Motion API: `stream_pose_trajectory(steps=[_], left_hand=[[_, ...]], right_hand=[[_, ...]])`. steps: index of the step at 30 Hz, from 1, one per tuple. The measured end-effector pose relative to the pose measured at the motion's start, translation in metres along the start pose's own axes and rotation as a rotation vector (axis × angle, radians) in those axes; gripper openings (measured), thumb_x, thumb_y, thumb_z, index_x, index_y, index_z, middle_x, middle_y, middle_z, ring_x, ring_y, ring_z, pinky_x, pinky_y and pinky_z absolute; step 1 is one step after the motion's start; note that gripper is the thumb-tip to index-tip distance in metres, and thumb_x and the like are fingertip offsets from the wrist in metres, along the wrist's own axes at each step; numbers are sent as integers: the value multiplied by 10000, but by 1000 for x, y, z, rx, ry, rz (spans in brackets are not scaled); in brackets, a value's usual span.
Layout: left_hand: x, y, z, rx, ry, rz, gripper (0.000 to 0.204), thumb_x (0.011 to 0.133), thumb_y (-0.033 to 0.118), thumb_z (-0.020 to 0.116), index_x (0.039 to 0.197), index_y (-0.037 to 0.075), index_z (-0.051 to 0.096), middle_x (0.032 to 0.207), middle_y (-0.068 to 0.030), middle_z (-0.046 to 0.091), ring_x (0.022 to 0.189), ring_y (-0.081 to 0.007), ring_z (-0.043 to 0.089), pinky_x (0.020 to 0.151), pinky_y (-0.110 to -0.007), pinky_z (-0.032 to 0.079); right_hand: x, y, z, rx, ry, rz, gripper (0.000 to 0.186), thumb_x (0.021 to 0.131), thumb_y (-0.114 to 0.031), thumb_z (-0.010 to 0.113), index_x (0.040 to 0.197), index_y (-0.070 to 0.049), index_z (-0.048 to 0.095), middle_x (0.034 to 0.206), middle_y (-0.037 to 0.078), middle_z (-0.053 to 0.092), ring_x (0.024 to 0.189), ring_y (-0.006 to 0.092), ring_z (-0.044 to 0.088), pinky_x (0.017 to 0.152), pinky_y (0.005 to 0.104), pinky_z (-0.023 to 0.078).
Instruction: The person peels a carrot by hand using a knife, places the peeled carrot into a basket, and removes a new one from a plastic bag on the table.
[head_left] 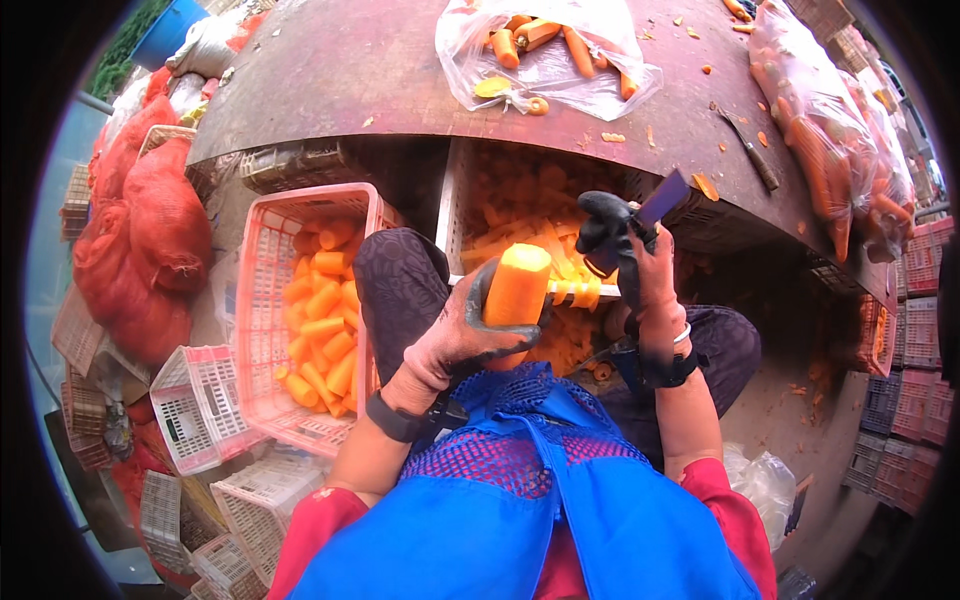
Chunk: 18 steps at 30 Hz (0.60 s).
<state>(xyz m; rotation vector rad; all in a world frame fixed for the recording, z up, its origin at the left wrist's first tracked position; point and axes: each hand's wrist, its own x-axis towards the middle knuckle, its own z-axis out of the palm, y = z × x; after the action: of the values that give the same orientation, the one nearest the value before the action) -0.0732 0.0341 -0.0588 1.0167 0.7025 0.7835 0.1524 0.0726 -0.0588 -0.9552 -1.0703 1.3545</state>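
Seated in a blue apron (450, 535), you hold a thick peeled carrot (520, 275) upright above your lap, your gloved left hand (490, 325) clamped around it. Your gloved right hand (645, 255), just beside it, is wrapped around a dark-bladed tool (662, 197), apart from the carrot. Beside your left knee (400, 280), a pink crate (262, 290) holds peeled carrots (325, 330); orange peelings (495, 235) lie under the table's edge. Across the tabletop (330, 70), more carrots (540, 33) lie on clear plastic (550, 85), left of a slim, dark-handled tool (760, 165).
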Motion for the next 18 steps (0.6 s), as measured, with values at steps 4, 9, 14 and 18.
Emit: stream_pose_trajectory(steps=[4,9,14,18], left_hand=[[13,-22,-3,719,212,316,635,628,181,814,1161,23,506,1014,-107,612,938,-223,601,849,-330,471],[27,-19,1,726,202,232,610,620,161,815,1141,15,534,1028,-115,621,943,-239,603,857,-330,472],[34,-31,-9,770,216,197,577,619,172,806,1111,36,536,1015,-147,616,940,-292,613,839,-357,487],[38,-33,-18,745,176,130,571,621,170,802,1107,33,534,1018,-146,617,943,-289,613,840,-356,487]], right_hand=[[-12,4,-3,-872,-72,-214,251,827,-118,622,1064,-36,627,863,129,658,750,253,647,656,316,494],[-20,7,3,-1140,-176,-244,311,771,-152,661,1067,-61,629,855,141,639,762,308,627,682,364,494],[-15,23,2,-1460,-292,-253,527,695,-171,671,1205,-127,547,906,121,615,835,302,609,735,416,474],[-10,29,6,-1515,-323,-202,498,701,-177,671,1184,-122,559,887,123,615,821,299,615,718,414,476]])
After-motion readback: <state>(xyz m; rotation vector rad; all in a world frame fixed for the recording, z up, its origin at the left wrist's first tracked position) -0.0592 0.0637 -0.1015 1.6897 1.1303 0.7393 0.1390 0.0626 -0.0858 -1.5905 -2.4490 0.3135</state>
